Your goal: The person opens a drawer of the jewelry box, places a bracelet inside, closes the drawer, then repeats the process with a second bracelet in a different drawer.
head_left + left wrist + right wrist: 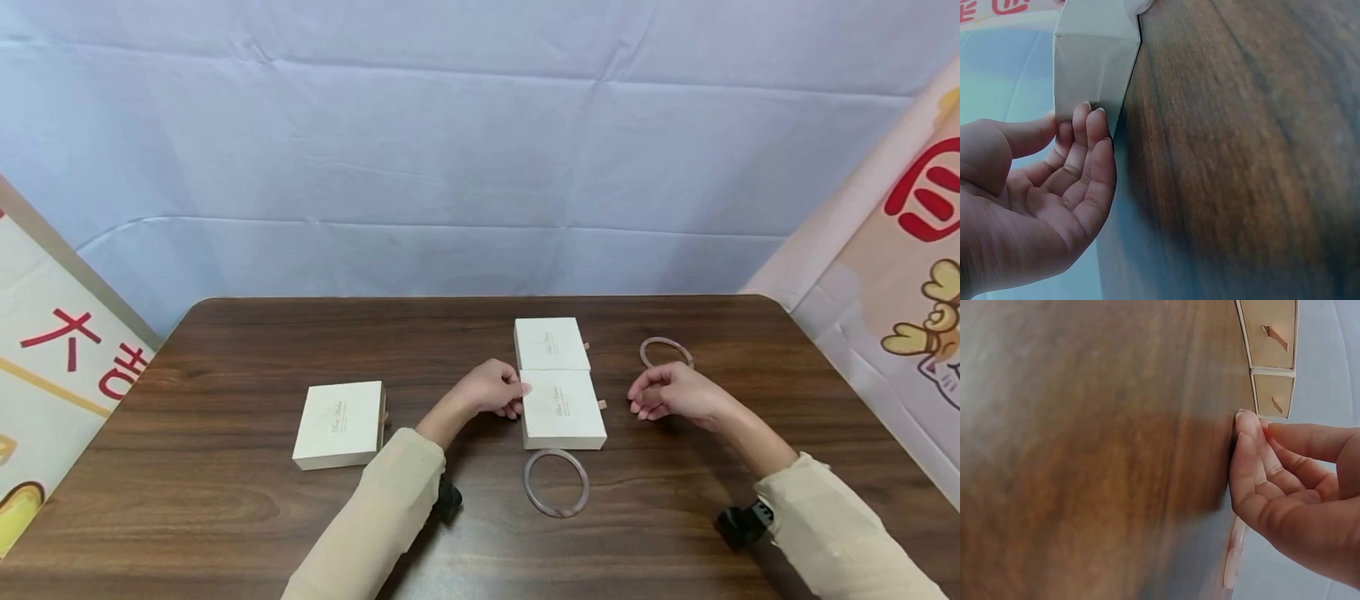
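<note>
Two white drawer-style gift boxes with gold lettering stand end to end at mid-table: a far box [549,343] and a near box [564,410]. My left hand [491,388] is at the near box's left side, thumb on its top edge and curled fingers against its side wall [1088,75]. A pale purple bangle [557,483] lies just in front of that box. My right hand [678,392] hovers low right of the boxes, fingers loosely curled with nothing in them. Behind it lies another bangle [666,340], partly hidden by the hand. Small ribbon tabs [1276,339] face that hand.
A third white box [341,423] sits apart on the left of the brown wooden table [225,500]. A pale cloth [450,150] hangs behind the table's far edge, and printed banners [892,250] flank both sides.
</note>
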